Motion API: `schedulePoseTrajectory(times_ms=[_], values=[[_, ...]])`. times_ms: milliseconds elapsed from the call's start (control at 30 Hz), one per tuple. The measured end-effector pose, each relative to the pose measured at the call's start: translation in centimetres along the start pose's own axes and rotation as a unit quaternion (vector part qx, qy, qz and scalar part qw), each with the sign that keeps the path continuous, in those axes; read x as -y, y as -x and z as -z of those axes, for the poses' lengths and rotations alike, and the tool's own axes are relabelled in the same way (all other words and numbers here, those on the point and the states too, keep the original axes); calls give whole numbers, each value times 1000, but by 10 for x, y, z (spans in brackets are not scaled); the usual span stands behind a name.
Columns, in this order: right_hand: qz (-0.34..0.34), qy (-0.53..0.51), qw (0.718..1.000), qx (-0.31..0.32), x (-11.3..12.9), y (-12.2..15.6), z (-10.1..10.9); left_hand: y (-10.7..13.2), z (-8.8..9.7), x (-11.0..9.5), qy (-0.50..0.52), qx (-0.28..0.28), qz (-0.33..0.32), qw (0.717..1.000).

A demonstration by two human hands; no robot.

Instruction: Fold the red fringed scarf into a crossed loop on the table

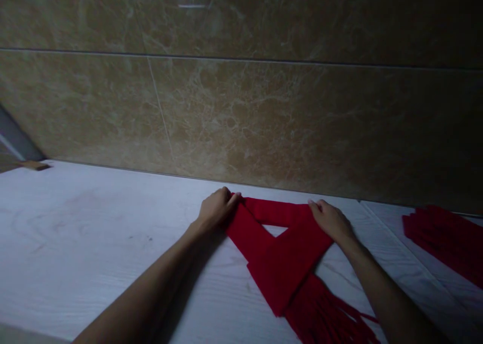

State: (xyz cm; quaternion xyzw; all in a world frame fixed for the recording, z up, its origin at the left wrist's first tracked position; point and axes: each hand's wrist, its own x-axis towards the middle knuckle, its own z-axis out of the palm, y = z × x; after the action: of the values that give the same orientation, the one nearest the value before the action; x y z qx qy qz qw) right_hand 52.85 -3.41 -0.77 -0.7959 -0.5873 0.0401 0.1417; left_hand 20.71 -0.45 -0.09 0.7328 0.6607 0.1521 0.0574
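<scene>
A red fringed scarf (281, 271) lies on the pale wood-grain surface, folded into a triangular loop. Its two arms cross at the front, and the fringe spreads toward the lower right. At the loop's upper left corner, my left hand (218, 208) grips the cloth, thumb on top. My right hand (332, 221) pinches the upper right corner in the same way. Between both hands runs the straight back strip of the scarf. The fingers beneath the cloth are partly hidden.
A marbled tile wall (226, 117) rises right behind the white surface (94, 233). More red fringed cloth (445, 238) lies at the far right. A small brown block (35, 165) and a grey metal post (18, 135) stand at the left edge.
</scene>
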Motion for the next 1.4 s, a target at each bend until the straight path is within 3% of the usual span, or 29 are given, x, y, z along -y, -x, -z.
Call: schedulePoseTrajectory(times_ms=[133, 400, 867, 1400], values=[[5, -43, 998, -39, 1, -3, -3, 0, -1, -5, 61, 0, 27, 998], [40, -74, 994, -68, -13, -11, -12, -6, -2, 1, 118, -16, -11, 993], [32, -57, 996, -53, -15, -12, -13, -10, 2, 8, 40, 47, 21, 998], [28, -66, 997, -41, -13, -7, -14, -5, 6, -1, 27, 39, 57, 997]])
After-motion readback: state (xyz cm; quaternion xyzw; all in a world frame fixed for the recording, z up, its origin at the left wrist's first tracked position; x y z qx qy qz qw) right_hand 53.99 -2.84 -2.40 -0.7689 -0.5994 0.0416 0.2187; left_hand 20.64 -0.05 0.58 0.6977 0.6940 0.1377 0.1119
